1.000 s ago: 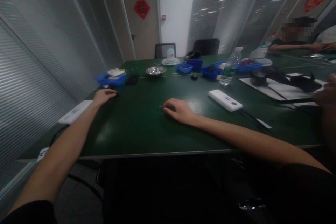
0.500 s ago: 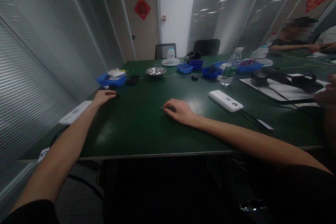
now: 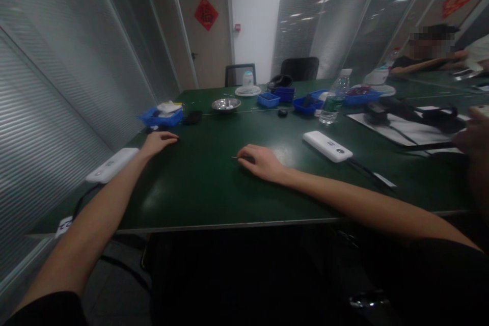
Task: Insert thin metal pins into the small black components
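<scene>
My left hand [image 3: 160, 142] is over the left part of the green table [image 3: 206, 183], just in front of a blue basket [image 3: 163, 118]. Its thumb and fingers are pinched together; a small dark spot shows at the tips, too small to name. My right hand [image 3: 262, 162] rests near the middle of the table, fingers curled closed around a thin tool. Only the tool's slim metal tip [image 3: 234, 157] sticks out to the left; a dark part of it shows between the fingers, the remainder is hidden.
White power banks with cables lie at left [image 3: 113, 164] and right [image 3: 327, 146]. Farther back are a metal bowl [image 3: 226, 106], several blue baskets and a water bottle [image 3: 336, 97]. A co-worker's hand [image 3: 473, 130] is at the right edge; another person [image 3: 424, 61] sits beyond.
My left hand has moved slightly to the right, away from the basket's front. My right hand has stayed in place with the tool.
</scene>
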`<state>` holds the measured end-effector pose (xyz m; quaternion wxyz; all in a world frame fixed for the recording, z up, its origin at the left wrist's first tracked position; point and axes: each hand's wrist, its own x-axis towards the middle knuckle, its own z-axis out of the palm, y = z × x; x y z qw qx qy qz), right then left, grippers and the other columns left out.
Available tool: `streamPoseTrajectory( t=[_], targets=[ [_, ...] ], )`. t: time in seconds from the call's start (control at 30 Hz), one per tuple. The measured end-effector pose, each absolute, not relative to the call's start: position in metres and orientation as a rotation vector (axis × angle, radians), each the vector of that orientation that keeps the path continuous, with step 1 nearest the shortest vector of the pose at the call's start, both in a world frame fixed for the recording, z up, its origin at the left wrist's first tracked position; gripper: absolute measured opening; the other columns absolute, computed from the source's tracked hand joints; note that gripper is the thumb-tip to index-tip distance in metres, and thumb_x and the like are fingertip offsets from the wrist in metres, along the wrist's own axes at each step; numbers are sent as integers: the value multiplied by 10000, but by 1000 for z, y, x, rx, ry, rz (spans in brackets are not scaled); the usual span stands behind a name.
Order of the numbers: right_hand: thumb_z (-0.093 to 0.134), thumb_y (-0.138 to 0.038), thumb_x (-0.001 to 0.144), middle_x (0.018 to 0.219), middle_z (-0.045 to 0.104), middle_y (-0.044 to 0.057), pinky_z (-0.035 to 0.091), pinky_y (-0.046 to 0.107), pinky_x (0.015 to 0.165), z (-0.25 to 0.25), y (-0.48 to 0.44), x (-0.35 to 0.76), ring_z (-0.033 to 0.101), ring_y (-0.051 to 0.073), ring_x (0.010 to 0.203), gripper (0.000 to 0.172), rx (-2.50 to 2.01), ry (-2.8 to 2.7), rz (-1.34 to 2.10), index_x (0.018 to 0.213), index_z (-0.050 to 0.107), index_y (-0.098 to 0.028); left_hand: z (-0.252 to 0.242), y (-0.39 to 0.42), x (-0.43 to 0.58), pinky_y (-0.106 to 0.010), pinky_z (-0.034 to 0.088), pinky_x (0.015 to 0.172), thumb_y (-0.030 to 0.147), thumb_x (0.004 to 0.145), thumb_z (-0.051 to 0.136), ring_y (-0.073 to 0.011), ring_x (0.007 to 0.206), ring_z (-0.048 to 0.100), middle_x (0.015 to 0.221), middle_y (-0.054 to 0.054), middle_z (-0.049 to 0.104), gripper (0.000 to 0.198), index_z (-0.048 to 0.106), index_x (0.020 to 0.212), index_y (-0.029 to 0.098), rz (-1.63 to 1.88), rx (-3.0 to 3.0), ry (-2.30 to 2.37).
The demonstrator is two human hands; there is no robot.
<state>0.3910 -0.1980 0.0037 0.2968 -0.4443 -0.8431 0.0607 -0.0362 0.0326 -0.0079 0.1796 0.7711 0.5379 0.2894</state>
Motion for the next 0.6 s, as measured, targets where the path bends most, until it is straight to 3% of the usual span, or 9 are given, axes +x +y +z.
streamPoseTrajectory(
  t=[0.23, 0.43, 0.6],
  targets=[
    [608, -321, 1017, 1087, 699, 61, 491, 309, 797, 3, -198, 391, 650, 184, 909, 178, -1181, -2238, 153, 1130, 687, -209, -6, 30, -37, -373, 482, 1046, 580, 718, 791, -310, 1121, 690, 1150, -85, 786, 510, 830, 1085, 228, 850, 2077, 1534],
    [606, -319, 1019, 1095, 697, 66, 497, 314, 809, 4, -199, 391, 651, 184, 916, 184, -1164, -2246, 173, 1140, 687, -206, -3, 36, -43, -403, 512, 1001, 452, 587, 898, -331, 1063, 699, 999, -89, 803, 444, 844, 959, 214, 893, 1814, 1679],
    [604, -312, 1019, 1102, 699, 75, 506, 322, 811, 6, -201, 391, 653, 190, 923, 189, -1177, -2251, 181, 1147, 692, -204, -6, 42, -36, -410, 537, 945, 315, 607, 846, -316, 1017, 700, 968, -92, 801, 330, 832, 907, 178, 941, 1621, 1723]
  ],
)
